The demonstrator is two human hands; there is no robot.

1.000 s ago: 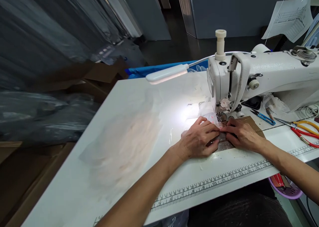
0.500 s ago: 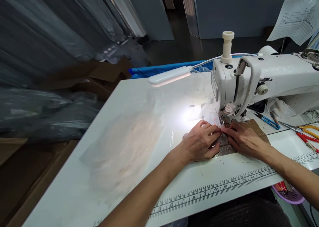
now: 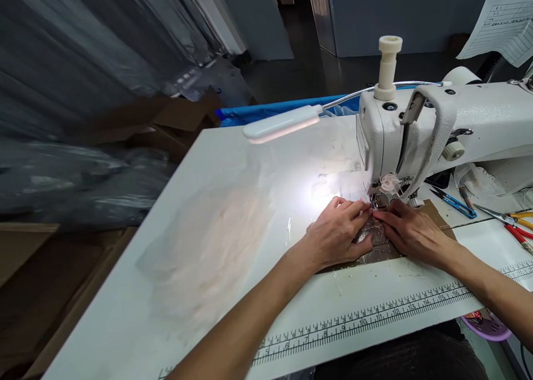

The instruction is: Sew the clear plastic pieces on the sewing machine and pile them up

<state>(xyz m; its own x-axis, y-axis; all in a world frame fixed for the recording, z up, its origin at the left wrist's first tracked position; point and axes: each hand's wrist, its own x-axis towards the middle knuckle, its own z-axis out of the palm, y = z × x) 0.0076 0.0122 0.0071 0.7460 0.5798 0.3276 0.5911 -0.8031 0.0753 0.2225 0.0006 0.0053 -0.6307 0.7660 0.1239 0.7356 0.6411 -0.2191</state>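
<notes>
A white sewing machine (image 3: 381, 127) stands at the right of the table, its presser foot just beyond my fingertips. My left hand (image 3: 339, 230) rests palm down left of the needle area, with thumb and fingers drawn together. From the other side my right hand (image 3: 412, 230) comes in, its finger and thumb pinched. The fingertips of both hands almost meet at a small, pale, sheer bit that is mostly hidden. Beneath them lies a shiny brown sheet (image 3: 383, 252). A pale pink fabric flower (image 3: 390, 183) hangs on the machine head near the needle.
Sheer pale fabric (image 3: 212, 252) is heaped on the white table (image 3: 175, 335) at left. A lamp (image 3: 283, 124) shines over the sewing area. Blue thread snips (image 3: 453, 202) and scissors (image 3: 499, 216) lie right of the machine. A printed ruler (image 3: 358, 327) follows the front edge.
The whole view has shifted slightly, bringing the machine a little larger and further right. Both hands keep nearly the same pose at the presser foot.
</notes>
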